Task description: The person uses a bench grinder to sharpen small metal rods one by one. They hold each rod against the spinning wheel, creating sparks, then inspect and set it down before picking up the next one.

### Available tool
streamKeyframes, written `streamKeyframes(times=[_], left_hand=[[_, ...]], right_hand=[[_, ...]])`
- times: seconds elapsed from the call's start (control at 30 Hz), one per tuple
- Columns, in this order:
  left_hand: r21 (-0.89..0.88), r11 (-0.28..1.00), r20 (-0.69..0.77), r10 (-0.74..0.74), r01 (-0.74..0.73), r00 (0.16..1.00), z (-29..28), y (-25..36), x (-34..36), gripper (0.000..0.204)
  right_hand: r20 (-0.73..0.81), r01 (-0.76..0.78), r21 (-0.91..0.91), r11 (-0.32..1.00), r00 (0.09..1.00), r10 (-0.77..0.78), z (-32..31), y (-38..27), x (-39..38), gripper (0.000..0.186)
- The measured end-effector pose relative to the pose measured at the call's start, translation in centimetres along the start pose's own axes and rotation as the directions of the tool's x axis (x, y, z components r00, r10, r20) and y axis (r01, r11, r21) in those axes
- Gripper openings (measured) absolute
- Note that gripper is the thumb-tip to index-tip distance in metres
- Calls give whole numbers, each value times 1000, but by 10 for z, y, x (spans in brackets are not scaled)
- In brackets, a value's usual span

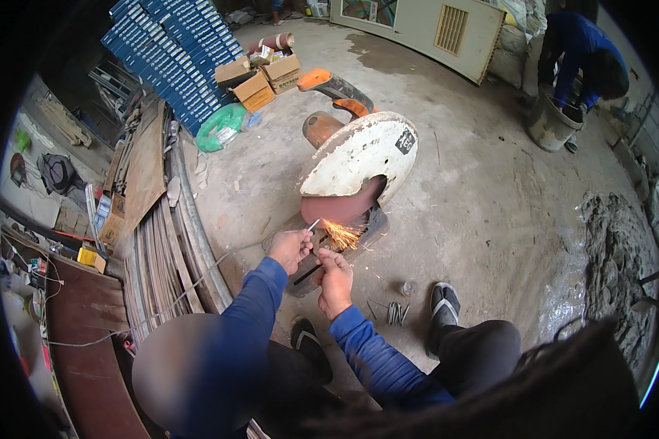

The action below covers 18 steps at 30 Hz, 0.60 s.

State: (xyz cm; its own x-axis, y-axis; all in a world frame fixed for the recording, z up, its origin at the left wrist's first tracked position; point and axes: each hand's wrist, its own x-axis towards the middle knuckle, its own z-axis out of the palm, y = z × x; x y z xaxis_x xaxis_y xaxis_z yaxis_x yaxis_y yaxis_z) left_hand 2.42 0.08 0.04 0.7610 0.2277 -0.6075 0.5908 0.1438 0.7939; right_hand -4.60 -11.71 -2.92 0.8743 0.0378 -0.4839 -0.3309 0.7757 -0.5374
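My left hand [289,249] is closed on a thin metal rod [313,224], held at the red-brown disc [338,207] of a chop saw with a worn white guard [355,157]. A spray of orange sparks [344,233] comes from the contact. My right hand [333,279] is closed just right of and below the left one; what its fingertips pinch is too small to make out. The saw's orange-and-black handle [316,80] rises behind the guard. Several short rods [397,313] lie on the floor near my right foot.
Blue stacked boxes [168,58], cardboard boxes [255,91] and a green bag [220,128] stand back left. Long boards and pipes [168,267] line the left, crossed by a cable. A co-worker [589,62] bends over a bucket [549,124] at right, near wet mortar [608,271].
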Motion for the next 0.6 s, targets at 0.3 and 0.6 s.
streamKeyframes(times=[0.3,0.6], left_hand=[[-32,999,-13,-4,4,1000,1,-1,0,18],[-63,998,-53,3,-6,999,3,-2,0,18]], right_hand=[[-7,-11,-6,1000,1000,11,1,-3,-3,14],[3,-5,-5,1000,1000,5,1,-5,-4,14]])
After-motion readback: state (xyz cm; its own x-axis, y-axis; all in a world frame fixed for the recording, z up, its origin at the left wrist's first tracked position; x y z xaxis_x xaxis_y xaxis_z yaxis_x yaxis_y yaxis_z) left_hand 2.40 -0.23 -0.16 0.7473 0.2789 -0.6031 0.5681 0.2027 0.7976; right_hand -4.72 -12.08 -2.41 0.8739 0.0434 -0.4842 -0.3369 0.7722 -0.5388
